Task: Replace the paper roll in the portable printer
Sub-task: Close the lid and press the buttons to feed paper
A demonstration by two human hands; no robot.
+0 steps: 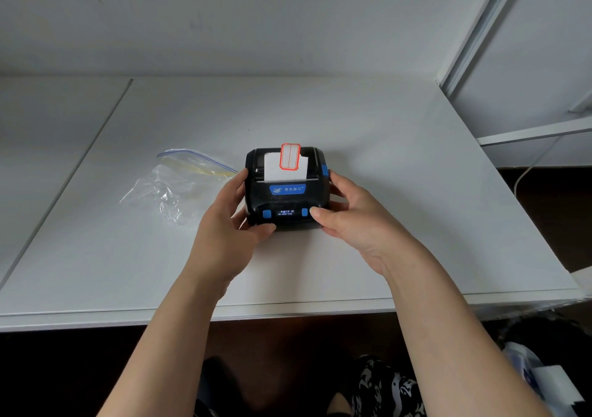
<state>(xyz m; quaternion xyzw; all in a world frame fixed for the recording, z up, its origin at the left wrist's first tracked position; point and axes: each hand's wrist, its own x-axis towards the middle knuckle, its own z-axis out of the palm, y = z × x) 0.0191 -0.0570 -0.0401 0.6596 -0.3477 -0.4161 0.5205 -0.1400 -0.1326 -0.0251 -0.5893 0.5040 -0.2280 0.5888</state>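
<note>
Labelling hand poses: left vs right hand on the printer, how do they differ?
The left hand cups the printer's left side, thumb under its front edge. The right hand holds the right side, thumb on top beside a blue button. Both grip the printer on the table.

Both hands' grip (pixel 224 224) (pixel 349 218) around printer (pixel 286 199)
</note>
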